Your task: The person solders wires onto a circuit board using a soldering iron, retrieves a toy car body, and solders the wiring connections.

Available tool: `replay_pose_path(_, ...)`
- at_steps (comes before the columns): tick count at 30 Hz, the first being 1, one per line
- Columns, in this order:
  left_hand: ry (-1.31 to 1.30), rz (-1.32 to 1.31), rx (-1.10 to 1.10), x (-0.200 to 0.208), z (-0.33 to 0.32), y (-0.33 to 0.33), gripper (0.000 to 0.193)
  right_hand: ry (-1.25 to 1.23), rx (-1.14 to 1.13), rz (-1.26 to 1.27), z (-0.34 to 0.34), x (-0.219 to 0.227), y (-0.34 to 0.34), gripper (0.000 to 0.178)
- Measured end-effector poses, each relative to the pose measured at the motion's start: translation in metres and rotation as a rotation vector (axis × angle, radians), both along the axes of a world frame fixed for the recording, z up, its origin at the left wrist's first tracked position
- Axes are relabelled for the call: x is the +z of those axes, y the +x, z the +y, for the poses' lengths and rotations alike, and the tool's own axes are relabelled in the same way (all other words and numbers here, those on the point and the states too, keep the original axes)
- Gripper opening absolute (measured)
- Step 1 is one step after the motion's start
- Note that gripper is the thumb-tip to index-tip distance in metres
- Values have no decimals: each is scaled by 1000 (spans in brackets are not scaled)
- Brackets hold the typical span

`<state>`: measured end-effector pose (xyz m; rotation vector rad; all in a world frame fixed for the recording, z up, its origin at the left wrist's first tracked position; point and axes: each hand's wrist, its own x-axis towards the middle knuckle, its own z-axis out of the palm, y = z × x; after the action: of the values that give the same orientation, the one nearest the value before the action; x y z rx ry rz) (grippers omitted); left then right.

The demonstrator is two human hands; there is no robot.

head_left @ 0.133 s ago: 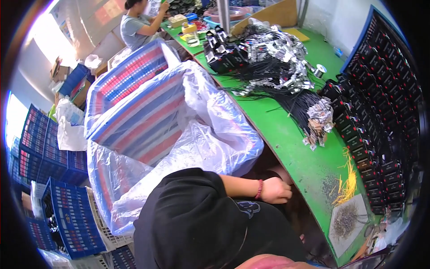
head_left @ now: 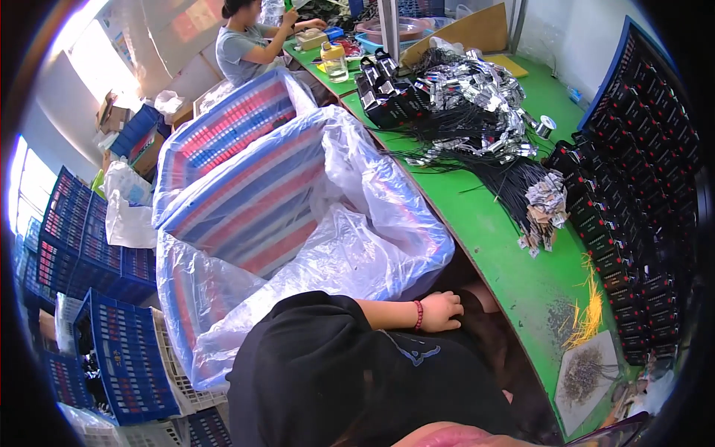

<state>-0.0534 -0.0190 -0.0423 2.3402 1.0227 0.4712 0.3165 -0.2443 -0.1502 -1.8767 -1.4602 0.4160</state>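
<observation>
My left hand [head_left: 441,311], with a dark red bead bracelet [head_left: 418,316] at the wrist, rests low beside the edge of the green table [head_left: 488,257]. Its fingers are loosely bent and slightly apart, and nothing shows in them. My right hand cannot be made out; only a small patch of skin shows low by the table edge. Nearest to my left arm stands a large striped bin lined with clear plastic [head_left: 439,257]. Across the table lies a heap of black cables with silvery ends [head_left: 477,104], and a bundle of black cables with pale tips [head_left: 547,197] spreads toward me.
Black boxes [head_left: 633,201] stand stacked in a blue crate at the right. Yellow strips [head_left: 588,316] lie by a pale board with clippings [head_left: 585,380]. Blue crates [head_left: 130,354] stand at the left. A co-worker [head_left: 246,48] sits at the far end, near a yellow-lidded bottle [head_left: 334,63].
The whole view has shifted slightly, so the table and bin sit further right in the picture. My left hand has drawn back a little from the table edge.
</observation>
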Motion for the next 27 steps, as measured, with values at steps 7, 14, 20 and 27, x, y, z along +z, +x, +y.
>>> replay_pose_path(7,-378,196,-14,20,6,0,33,-262,-64,-85,0,12,-12,15)
replay_pose_path(14,-438,283,-136,12,18,-4,42,-348,-35,-62,0,66,-25,16)
replay_pose_path(20,-273,-77,-215,68,51,-19,28,-350,43,46,36,117,-38,15)
replay_pose_path(27,-299,-232,105,133,118,-35,23,-213,165,340,109,195,-64,8)
